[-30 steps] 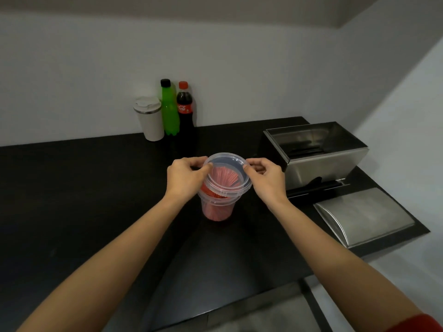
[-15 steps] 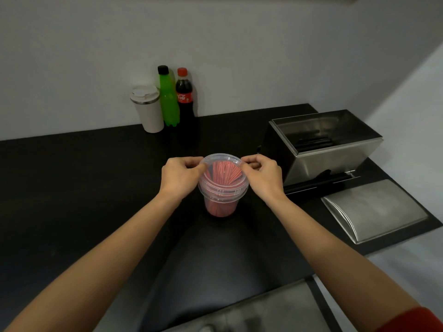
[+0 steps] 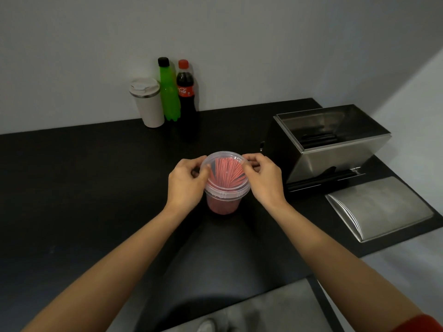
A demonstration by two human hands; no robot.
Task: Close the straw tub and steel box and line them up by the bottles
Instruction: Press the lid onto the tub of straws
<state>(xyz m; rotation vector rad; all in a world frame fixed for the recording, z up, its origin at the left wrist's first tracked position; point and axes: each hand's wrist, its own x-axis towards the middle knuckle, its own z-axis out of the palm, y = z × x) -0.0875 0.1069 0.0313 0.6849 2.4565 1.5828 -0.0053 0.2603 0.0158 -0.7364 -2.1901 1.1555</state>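
A clear plastic tub (image 3: 224, 202) full of red straws stands mid-table. A clear round lid (image 3: 225, 172) lies on its rim, slightly raised at the back. My left hand (image 3: 185, 182) pinches the lid's left edge and my right hand (image 3: 263, 179) pinches its right edge. To the right stands the open steel box (image 3: 335, 149), with its steel lid (image 3: 378, 207) lying flat on the table in front of it. At the back by the wall stand a green bottle (image 3: 169, 92) and a cola bottle (image 3: 185, 94).
A white travel cup (image 3: 147, 101) stands left of the bottles. The black table (image 3: 72, 188) ends just beyond the steel box and its lid on the right. The near table edge runs below my forearms.
The lid has come down from a tilted hold above the tub onto its rim. Both hands stayed at its edges, and the camera dipped a little.
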